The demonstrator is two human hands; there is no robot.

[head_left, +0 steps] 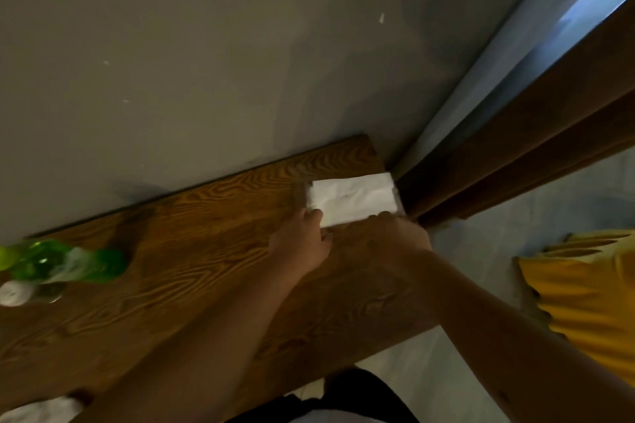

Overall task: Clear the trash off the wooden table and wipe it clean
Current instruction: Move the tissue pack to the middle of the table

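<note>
White folded tissue (354,197) lies flat at the far right corner of the wooden counter (192,251), its long axis running along the right end edge. The left hand (302,244) and the right hand (402,233) both rest fingers on its near edge, pressing, not clenched. A green bottle (65,261) lies blurred near the left, cut off by the frame. White crumpled pieces (15,292) beside it are hard to make out.

The brown wood-grain desk (192,251) carries a flat white folded paper towel (354,197) at 1 o'clock and a blurred green plastic bottle (65,263) at 9 o'clock.
</note>
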